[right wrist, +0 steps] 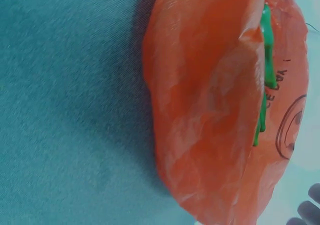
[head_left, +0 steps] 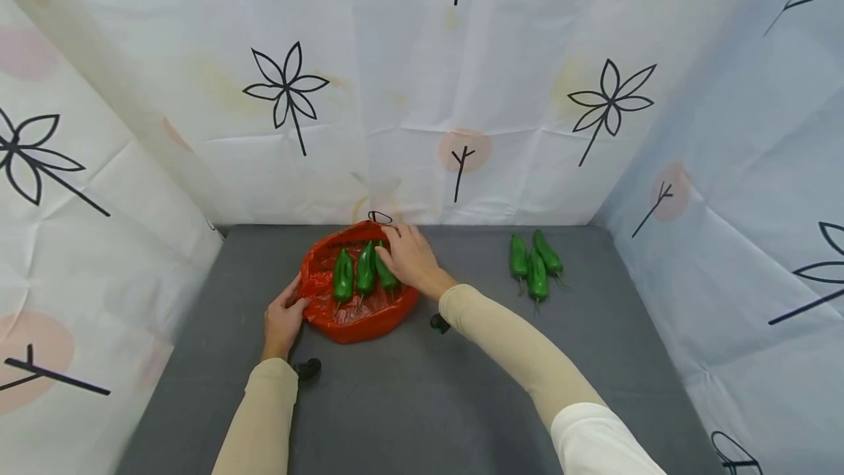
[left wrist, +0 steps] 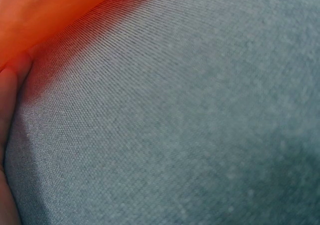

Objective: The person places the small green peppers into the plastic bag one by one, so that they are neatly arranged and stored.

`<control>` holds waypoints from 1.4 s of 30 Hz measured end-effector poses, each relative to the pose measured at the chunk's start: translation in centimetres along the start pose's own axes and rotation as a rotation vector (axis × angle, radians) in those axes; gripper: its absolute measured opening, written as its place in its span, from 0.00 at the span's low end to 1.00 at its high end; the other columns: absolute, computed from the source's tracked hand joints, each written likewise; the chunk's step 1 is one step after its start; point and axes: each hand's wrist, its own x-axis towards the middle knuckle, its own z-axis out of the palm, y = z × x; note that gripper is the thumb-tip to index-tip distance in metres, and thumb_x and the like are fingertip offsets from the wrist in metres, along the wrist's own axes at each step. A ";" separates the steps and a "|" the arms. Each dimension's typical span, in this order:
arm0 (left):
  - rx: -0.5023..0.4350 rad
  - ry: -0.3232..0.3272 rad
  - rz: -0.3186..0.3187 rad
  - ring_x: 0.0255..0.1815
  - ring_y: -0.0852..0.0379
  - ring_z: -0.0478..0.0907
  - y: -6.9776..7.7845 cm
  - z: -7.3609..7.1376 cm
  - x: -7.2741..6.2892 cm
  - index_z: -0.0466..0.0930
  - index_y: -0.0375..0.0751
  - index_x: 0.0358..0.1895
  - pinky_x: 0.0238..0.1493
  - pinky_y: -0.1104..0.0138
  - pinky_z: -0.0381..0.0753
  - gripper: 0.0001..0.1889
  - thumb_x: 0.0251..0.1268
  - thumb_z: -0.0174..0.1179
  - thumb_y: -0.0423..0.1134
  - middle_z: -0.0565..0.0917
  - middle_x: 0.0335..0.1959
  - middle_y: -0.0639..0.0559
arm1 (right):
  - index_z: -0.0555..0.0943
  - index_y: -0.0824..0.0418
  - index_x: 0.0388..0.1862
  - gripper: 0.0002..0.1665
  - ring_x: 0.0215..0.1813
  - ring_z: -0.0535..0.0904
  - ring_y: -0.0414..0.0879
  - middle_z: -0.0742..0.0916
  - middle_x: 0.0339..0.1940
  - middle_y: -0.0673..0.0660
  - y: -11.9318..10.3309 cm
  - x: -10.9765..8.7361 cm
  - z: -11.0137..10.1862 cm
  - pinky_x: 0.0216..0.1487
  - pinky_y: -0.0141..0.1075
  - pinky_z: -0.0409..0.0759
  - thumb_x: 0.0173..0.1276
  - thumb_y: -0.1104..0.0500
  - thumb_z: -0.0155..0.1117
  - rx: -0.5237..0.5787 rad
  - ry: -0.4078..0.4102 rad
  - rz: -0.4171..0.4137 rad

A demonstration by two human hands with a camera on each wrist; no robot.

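A red plastic bag [head_left: 369,326] lies with its mouth spread wide and its rim turned up. Three green chili peppers [head_left: 365,270] rest inside it, stems toward me. My left hand [head_left: 283,319] grips the bag's left rim between thumb and fingers; in the left wrist view its fingers [left wrist: 7,102] meet the bag's orange-looking edge. At the back right rim my right hand [head_left: 415,261] holds the bag, thumb inside near the tip of the rightmost pepper. The right wrist view shows the bag's wall [right wrist: 205,115] but not this hand's grip.
Three more green chili peppers [head_left: 537,273] lie together at the right on the dark grey tabletop [head_left: 409,402]. Pale fabric walls [head_left: 422,86] with leaf drawings enclose the table at the back and both sides.
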 end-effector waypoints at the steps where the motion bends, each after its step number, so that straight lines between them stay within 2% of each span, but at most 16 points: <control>1: -0.001 -0.001 0.000 0.78 0.46 0.67 0.0 0.0 0.0 0.63 0.75 0.75 0.78 0.47 0.65 0.31 0.73 0.55 0.43 0.72 0.76 0.48 | 0.71 0.56 0.75 0.31 0.66 0.76 0.57 0.78 0.69 0.59 0.1 0.0 0.0 0.66 0.49 0.78 0.80 0.42 0.52 -0.015 0.008 -0.007; 4: -0.009 0.001 -0.003 0.77 0.46 0.68 0.0 0.0 -0.1 0.64 0.74 0.75 0.78 0.47 0.66 0.31 0.73 0.55 0.42 0.73 0.75 0.47 | 0.68 0.54 0.77 0.35 0.70 0.73 0.59 0.75 0.74 0.60 0.5 -0.1 0.2 0.71 0.51 0.75 0.79 0.39 0.52 -0.052 0.003 -0.011; 8: -0.005 -0.008 -0.006 0.77 0.45 0.67 0.2 0.0 -0.1 0.63 0.74 0.76 0.78 0.46 0.65 0.31 0.73 0.55 0.42 0.73 0.75 0.46 | 0.62 0.52 0.80 0.40 0.76 0.66 0.59 0.69 0.78 0.61 1.0 -0.2 0.3 0.78 0.54 0.65 0.78 0.35 0.49 -0.098 -0.029 0.004; 13: -0.001 -0.019 -0.011 0.78 0.45 0.66 0.3 -0.1 -0.1 0.62 0.74 0.76 0.79 0.46 0.64 0.31 0.74 0.55 0.42 0.72 0.76 0.46 | 0.58 0.50 0.83 0.44 0.80 0.60 0.61 0.64 0.80 0.61 1.7 -0.2 0.4 0.80 0.59 0.59 0.76 0.30 0.47 -0.128 -0.051 0.032; 19: -0.001 -0.006 0.003 0.79 0.46 0.66 0.4 -0.1 -0.1 0.64 0.73 0.76 0.79 0.46 0.63 0.31 0.73 0.55 0.42 0.71 0.77 0.48 | 0.48 0.45 0.86 0.49 0.84 0.51 0.63 0.59 0.84 0.61 2.6 -0.4 0.1 0.82 0.64 0.50 0.75 0.26 0.44 -0.139 -0.116 0.080; 27: -0.005 0.006 0.010 0.78 0.45 0.67 0.5 0.1 -0.4 0.64 0.71 0.76 0.78 0.46 0.65 0.31 0.74 0.55 0.40 0.71 0.77 0.47 | 0.47 0.40 0.86 0.50 0.86 0.47 0.64 0.54 0.86 0.59 3.8 -1.0 0.1 0.82 0.65 0.48 0.72 0.21 0.39 -0.166 -0.153 0.112; 42: -0.016 -0.005 0.013 0.78 0.45 0.67 0.3 0.0 -0.3 0.63 0.71 0.76 0.78 0.46 0.65 0.31 0.74 0.55 0.41 0.71 0.76 0.48 | 0.46 0.38 0.86 0.53 0.86 0.41 0.66 0.47 0.87 0.60 5.9 -2.1 0.1 0.81 0.69 0.43 0.68 0.18 0.39 -0.125 -0.182 0.148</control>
